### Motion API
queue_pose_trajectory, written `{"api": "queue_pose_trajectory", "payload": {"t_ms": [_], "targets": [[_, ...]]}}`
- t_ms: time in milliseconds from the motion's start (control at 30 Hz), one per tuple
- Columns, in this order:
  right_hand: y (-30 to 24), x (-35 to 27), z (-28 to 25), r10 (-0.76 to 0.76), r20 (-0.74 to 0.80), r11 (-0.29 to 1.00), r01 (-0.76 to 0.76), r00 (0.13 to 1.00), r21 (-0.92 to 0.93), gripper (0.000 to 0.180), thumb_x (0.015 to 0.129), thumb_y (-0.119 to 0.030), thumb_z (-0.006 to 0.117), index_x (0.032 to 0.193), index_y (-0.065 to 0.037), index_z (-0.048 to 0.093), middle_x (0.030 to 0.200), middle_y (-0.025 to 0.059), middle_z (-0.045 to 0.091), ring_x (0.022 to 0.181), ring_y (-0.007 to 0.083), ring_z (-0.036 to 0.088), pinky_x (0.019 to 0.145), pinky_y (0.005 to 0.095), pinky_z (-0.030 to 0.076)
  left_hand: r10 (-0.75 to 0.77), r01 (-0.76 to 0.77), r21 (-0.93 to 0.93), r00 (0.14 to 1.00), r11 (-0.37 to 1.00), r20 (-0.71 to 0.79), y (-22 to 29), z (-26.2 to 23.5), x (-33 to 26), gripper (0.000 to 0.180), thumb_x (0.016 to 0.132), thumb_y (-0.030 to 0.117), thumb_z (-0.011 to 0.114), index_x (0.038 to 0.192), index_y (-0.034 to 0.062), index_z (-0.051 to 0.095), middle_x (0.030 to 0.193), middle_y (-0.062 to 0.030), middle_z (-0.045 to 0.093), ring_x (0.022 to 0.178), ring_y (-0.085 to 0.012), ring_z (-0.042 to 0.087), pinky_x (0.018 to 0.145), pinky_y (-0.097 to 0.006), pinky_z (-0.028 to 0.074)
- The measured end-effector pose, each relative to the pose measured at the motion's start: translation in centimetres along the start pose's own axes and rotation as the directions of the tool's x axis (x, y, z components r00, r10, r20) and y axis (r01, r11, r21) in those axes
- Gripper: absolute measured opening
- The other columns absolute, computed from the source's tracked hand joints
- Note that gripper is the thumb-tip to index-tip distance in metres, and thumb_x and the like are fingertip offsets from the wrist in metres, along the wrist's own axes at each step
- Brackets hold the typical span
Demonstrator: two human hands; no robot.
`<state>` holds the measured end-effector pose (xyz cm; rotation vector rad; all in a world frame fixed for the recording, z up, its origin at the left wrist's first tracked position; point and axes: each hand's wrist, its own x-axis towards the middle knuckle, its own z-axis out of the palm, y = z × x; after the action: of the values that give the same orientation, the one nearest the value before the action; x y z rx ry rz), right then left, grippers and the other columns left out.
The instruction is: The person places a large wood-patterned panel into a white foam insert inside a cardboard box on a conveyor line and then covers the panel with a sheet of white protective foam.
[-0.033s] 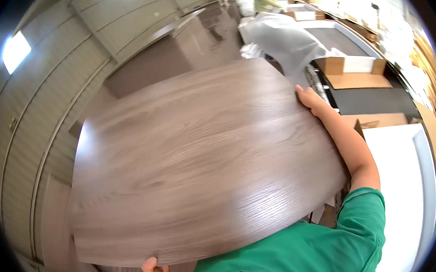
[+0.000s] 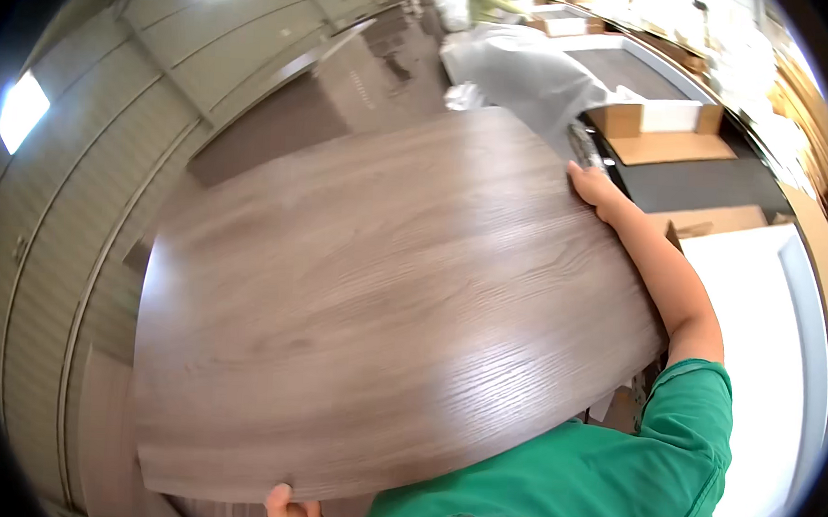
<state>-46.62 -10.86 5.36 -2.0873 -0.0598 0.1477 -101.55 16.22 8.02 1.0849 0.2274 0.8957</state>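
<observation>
A large brown wood-grain panel (image 2: 374, 313) spans the middle of the view, held up in front of my body. My right hand (image 2: 594, 188) grips its right edge, thumb along the edge and the other fingers hidden beneath. At the near edge, toward the left, my left hand (image 2: 290, 512) holds the panel with a fingertip over the rim. The rest of that hand is partly cut off by the lower border. Both hands are closed on the same panel.
On the right runs a line with a white panel in a box (image 2: 747, 341) and open brown cardboard (image 2: 677, 149). Grey-white sheeting (image 2: 527, 72) drapes ahead, and a person in a light green top (image 2: 491, 2) is beyond. Stacked brown boards (image 2: 348, 87) stand far left of it.
The view has shifted slightly, and the background sits a little farther left. The panel's near edge and my left hand appear slightly higher. Both hands keep their hold.
</observation>
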Motion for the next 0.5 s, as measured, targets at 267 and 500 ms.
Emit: {"api": "queue_pose_trajectory", "payload": {"t_ms": [267,500], "targets": [[11.4,-7.4,-14.0,0.424,-0.312,0.904,-0.380,0.850,0.195,0.057,0.090,-0.039,0.038,0.118,0.010,0.042,0.118,0.0230,0.047,0.105,0.0340,0.048,0.084,0.0435,0.041,-0.086,0.203,-0.207,0.880,0.957,0.468,-6.6,9.7,14.3,0.047,0.080,0.029,0.040,0.113,-0.0027,0.046,0.115,-0.0110,0.051,0.104,-0.0227,0.046,0.089,-0.037,0.037],[15.3,-27.3,-20.5,0.667,-0.608,0.731,-0.538,0.432,0.419,0.054,0.090,-0.035,0.037,0.113,0.013,0.045,0.111,0.0269,0.050,0.102,0.0339,0.051,0.085,0.0411,0.041,-0.405,0.646,-0.064,0.549,0.761,0.731,-16.1,17.4,21.7,0.045,0.077,0.021,0.040,0.111,-0.0079,0.046,0.110,-0.0154,0.054,0.103,-0.0254,0.050,0.089,-0.038,0.039]]}}
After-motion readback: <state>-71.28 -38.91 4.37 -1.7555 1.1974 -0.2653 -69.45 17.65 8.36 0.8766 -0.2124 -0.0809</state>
